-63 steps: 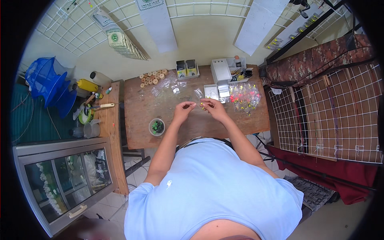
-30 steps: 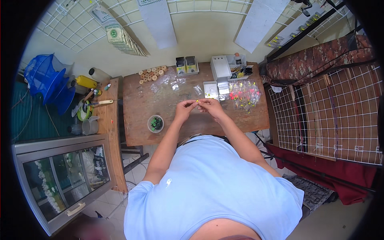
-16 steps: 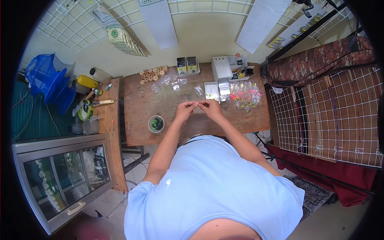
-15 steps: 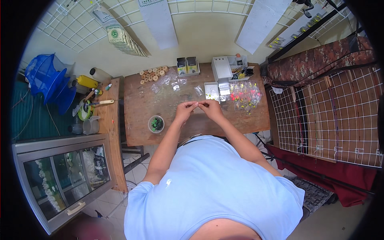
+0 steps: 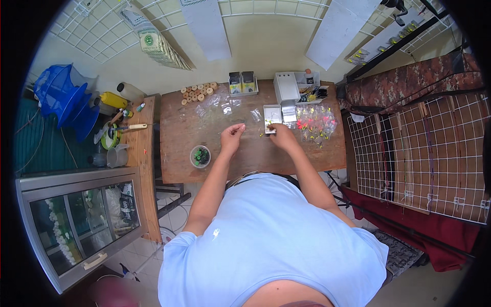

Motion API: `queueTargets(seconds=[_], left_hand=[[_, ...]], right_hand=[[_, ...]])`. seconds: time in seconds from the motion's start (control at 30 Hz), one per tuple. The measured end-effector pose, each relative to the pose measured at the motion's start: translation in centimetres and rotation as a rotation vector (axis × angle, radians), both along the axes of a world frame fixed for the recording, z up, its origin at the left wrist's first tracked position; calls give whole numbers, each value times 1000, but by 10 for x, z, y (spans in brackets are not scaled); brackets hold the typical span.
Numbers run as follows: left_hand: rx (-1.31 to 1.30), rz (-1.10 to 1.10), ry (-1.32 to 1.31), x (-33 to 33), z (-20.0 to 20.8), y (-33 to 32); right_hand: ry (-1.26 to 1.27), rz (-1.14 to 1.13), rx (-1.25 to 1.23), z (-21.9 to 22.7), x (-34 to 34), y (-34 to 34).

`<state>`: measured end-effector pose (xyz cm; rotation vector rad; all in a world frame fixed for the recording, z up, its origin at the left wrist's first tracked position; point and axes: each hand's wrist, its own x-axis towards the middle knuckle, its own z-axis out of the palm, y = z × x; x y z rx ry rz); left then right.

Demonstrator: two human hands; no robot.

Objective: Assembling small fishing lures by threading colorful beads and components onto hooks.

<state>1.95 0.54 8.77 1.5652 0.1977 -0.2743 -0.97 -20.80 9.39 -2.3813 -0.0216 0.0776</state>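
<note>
Above the middle of the wooden table (image 5: pixel 204 166), my left hand (image 5: pixel 232 139) is closed in a pinch, and what its fingertips hold is too small to make out. My right hand (image 5: pixel 284 138) is at the near part of a small white tray (image 5: pixel 272 112). Its fingers curl down there, and the fingertips are partly hidden. Tiny yellow bits show beside them. A little foil-coloured packet (image 5: pixel 289 113) lies against the tray. To the left of my left hand stands a clear round tub (image 5: pixel 200 156) with green and black pieces inside.
Several clear bags with pink and yellow pieces (image 5: pixel 316 123) lie at right. Behind are a white box (image 5: pixel 285 88), a card holder (image 5: pixel 243 84), wooden rounds (image 5: pixel 197 93) and clear packets (image 5: pixel 226 107). A side bench (image 5: pixel 139 153) bounds the left, a wire grid (image 5: pixel 419 158) the right.
My hands were together over the table's middle and have parted. The right moved right to the small white tray; the left drew slightly left, still pinched. The view has shifted slightly.
</note>
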Motion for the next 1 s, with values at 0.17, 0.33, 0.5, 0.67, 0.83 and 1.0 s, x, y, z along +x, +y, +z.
queueTargets(seconds=[0.17,0.33,0.5,0.67,0.83,1.0], left_hand=[[146,-74,-132,0,0,-2],[315,-107,-296,-4,1,-10],[226,-99,-231,-4,-1,-6],[139,-51,-98,-8,0,-9],[192,-60,-83,-6,-17,-9],[-51,-15,161,-6,-14,-17]], right_hand=[[36,16,763,18,23,18],[389,-109,1065,-11,25,44],[669,3,967,-5,14,48],[699,-19,887,2,14,45],[595,-116,722,7,14,48],[167,93,365,2,14,36]])
